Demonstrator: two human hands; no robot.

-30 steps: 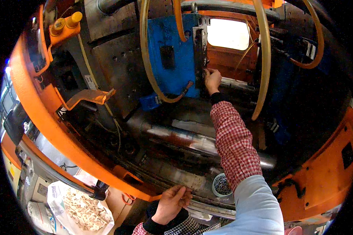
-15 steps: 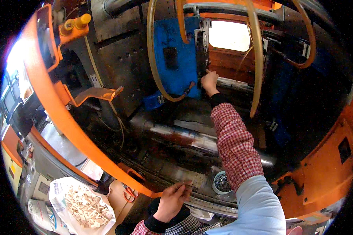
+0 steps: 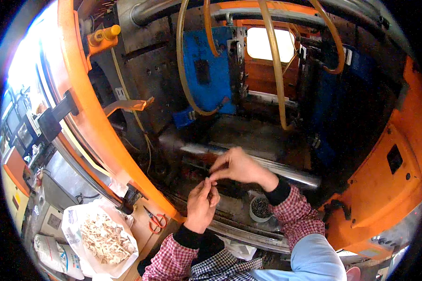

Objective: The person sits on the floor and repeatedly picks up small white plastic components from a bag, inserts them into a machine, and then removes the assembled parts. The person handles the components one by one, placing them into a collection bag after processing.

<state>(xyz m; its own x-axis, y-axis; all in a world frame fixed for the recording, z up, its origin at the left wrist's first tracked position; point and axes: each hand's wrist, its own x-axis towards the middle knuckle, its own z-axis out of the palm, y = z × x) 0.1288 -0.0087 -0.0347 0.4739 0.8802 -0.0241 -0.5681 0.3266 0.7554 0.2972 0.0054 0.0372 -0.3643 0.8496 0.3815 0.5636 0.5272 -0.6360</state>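
My left hand [image 3: 202,206] and my right hand [image 3: 240,167] meet fingertip to fingertip over the lower ledge of the machine. Both are closed in a pinch; whatever lies between the fingers is too small to make out. Below my right wrist a small pale tub [image 3: 253,214] holds many small dark pieces. Beyond the hands, a blue mould half [image 3: 213,77] stands upright inside the machine, with another blue block [image 3: 330,110] facing it in shadow on the right. A shiny steel bar [image 3: 290,174] runs behind my right hand.
Yellowish hoses [image 3: 275,61] hang in front of the mould. An orange door frame [image 3: 103,126] curves along the left, and an orange panel [image 3: 380,187] borders the right. Outside, a white bag [image 3: 72,229] of pale pieces sits beside red-handled scissors [image 3: 157,224].
My right hand has come back from the edge of the blue mould half to my left hand. The left hand has risen slightly, and the head view has shifted.
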